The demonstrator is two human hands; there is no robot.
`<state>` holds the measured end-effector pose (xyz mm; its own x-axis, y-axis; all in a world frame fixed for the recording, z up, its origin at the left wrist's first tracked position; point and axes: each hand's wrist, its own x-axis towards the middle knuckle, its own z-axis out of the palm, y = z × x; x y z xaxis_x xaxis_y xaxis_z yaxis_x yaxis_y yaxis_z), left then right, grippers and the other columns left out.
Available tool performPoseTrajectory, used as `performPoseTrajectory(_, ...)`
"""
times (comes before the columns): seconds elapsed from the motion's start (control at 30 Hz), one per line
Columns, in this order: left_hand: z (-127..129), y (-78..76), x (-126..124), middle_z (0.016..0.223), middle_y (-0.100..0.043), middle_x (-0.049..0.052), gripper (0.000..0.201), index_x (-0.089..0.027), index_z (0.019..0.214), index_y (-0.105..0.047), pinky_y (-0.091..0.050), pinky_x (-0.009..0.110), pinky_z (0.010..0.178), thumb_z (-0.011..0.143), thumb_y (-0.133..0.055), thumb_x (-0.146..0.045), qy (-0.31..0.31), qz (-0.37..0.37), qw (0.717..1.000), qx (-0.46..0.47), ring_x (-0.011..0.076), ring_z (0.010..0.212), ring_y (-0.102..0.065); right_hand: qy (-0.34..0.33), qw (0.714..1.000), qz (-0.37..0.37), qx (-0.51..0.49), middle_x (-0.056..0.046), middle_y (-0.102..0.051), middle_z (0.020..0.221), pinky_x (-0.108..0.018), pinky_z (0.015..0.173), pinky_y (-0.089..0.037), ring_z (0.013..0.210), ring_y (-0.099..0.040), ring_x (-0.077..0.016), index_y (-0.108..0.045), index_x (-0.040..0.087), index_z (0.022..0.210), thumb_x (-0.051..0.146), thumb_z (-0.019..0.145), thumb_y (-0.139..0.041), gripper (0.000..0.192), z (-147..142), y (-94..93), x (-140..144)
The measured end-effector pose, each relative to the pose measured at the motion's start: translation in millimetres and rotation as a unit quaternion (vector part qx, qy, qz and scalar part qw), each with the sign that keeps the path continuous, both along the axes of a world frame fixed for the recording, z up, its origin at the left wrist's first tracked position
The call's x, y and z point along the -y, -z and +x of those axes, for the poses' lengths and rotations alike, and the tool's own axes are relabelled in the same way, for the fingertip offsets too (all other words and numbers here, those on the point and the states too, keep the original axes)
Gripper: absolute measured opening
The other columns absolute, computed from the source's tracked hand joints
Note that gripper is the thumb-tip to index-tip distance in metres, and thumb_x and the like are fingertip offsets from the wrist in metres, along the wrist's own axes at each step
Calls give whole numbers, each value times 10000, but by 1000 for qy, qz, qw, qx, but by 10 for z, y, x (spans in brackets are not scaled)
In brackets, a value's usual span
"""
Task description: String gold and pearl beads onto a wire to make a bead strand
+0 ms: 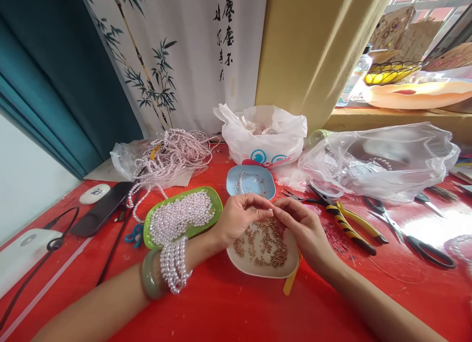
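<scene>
- Our left hand (pixel 239 216) and our right hand (pixel 304 229) meet fingertip to fingertip above the shallow white dish of tiny gold beads (pixel 263 246).
- Both hands pinch together at one spot; what they pinch is too small for us to see.
- Wrapped round our left wrist are loops of a pale pink pearl string (pixel 173 263), next to a smooth green bangle (pixel 149 275).
- Left of the hands sits an oval green tray (pixel 217 204) piled with more pearls.
- Behind the hands sits a small blue dish (pixel 254 179).
- Right of the white dish, yellow-and-black striped pliers (pixel 344 224) and black-handled scissors (pixel 409 236) lie on the shiny red table (pixel 236 307).
</scene>
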<state>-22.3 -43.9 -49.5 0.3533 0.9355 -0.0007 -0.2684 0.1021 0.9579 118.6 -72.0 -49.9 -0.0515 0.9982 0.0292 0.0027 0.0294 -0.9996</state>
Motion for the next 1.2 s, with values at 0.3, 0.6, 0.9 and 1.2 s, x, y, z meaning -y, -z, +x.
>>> performPoseTrajectory(0.3, -12, 22, 12, 697, -646, 12, 98, -166, 682, -673, -438, 252, 707, 590, -689, -193, -10, 11, 1000, -19, 107, 669, -563, -17, 1000, -1, 13, 27, -469, 590, -208, 445, -324, 507, -405, -88, -550, 182, 709, 352, 705, -580, 172, 2, -18, -12)
performPoseTrajectory(0.6, -8, 12, 21, 687, -661, 6, 111, -162, 689, -682, -448, 233, 688, 588, -694, -206, -29, 6, 1000, -10, 104, 653, -577, -31, 999, -22, -36, 51, -460, 564, -187, 432, -298, 489, -390, -74, -536, 199, 708, 349, 703, -596, 162, 38, 23, -27)
performPoseTrajectory(0.9, 0, 96, -1, 739, -683, 12, 149, -170, 748, -677, -465, 221, 689, 613, -683, -231, -66, -6, 998, -3, 102, 681, -602, 39, 999, 27, -1, 44, -467, 559, -188, 444, -355, 470, -408, -72, -546, 181, 687, 306, 726, -564, 132, -1, 55, 15)
performPoseTrajectory(1.2, -3, 108, -1, 815, -676, 22, 146, -191, 770, -691, -484, 242, 710, 636, -657, -235, -89, 54, 993, -56, 136, 778, -602, 67, 985, 130, 88, 49, -436, 537, -191, 377, -372, 413, -409, -66, -496, 185, 715, 257, 787, -474, 105, -50, 108, 56)
